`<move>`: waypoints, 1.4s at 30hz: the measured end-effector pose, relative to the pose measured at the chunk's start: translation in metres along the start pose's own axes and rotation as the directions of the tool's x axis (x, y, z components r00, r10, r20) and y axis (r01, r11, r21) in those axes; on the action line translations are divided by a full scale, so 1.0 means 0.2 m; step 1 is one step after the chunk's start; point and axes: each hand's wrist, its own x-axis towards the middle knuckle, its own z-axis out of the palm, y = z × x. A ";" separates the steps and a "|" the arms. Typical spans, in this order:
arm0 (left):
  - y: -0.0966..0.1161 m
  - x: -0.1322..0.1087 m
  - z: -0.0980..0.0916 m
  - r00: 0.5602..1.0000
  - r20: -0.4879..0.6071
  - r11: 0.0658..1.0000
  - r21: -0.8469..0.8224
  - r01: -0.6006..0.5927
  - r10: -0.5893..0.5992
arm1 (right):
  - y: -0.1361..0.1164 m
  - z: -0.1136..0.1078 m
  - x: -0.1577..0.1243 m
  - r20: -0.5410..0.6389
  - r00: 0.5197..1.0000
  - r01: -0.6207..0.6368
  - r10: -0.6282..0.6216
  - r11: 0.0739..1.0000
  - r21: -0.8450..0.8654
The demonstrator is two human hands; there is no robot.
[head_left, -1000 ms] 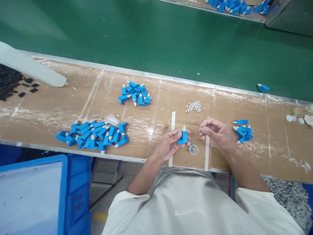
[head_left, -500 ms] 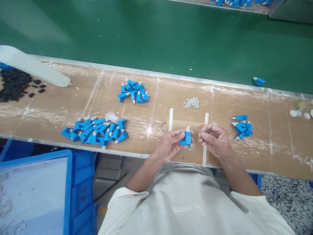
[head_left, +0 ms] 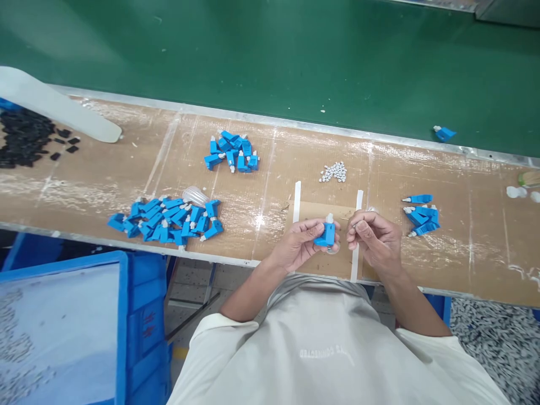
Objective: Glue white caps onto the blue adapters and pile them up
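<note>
My left hand (head_left: 304,243) grips a blue plastic part (head_left: 325,234) with a white tip that points away from me. A clear round piece (head_left: 332,251) shows just below it, partly hidden by the fingers. Close by on the right, my right hand (head_left: 375,236) is closed in a pinch, apart from the blue part. What it pinches is too small to name; a thin pale sliver shows by the fingertips. Beyond the hands lies a small pile of whitish-grey pellets (head_left: 334,172). Both hands are over a cardboard patch between two white tape strips (head_left: 297,201).
Similar blue parts lie in heaps at left (head_left: 164,220), back left (head_left: 233,152) and right (head_left: 423,216). Clear plastic cups (head_left: 194,196) touch the left heap. Black pieces (head_left: 25,138) sit far left under a white scoop-like piece (head_left: 84,115). A blue crate (head_left: 145,315) stands below the table's edge.
The view has shifted slightly. My left hand still holds the blue part, and my right hand stays pinched beside it with its fingers slightly turned.
</note>
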 end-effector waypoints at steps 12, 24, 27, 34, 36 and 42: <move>0.00 -0.01 -0.01 1.000 -0.024 0.997 0.074 -0.004 0.006 | -0.01 -0.01 0.01 -0.061 0.992 -0.109 0.109 0.994 0.005; -0.02 -0.03 0.00 0.974 0.003 0.913 0.347 -0.215 0.229 | -0.02 0.02 -0.02 -0.006 0.997 -0.081 0.080 0.996 -0.036; -0.02 -0.04 0.00 0.951 -0.006 0.845 0.460 -0.272 0.310 | -0.02 0.03 -0.03 -0.028 0.998 -0.056 0.054 0.994 -0.094; -0.04 -0.04 0.00 0.939 -0.086 0.871 0.408 -0.273 0.334 | -0.06 0.07 -0.07 0.011 1.000 0.003 -0.001 0.988 -0.155; -0.04 -0.04 0.00 0.940 -0.098 0.879 0.398 -0.263 0.326 | -0.06 0.08 -0.07 0.013 1.000 -0.008 0.010 0.984 -0.178; -0.03 -0.05 0.00 0.942 -0.100 0.881 0.399 -0.256 0.319 | -0.04 0.08 -0.07 -0.003 1.000 -0.005 0.005 0.978 -0.206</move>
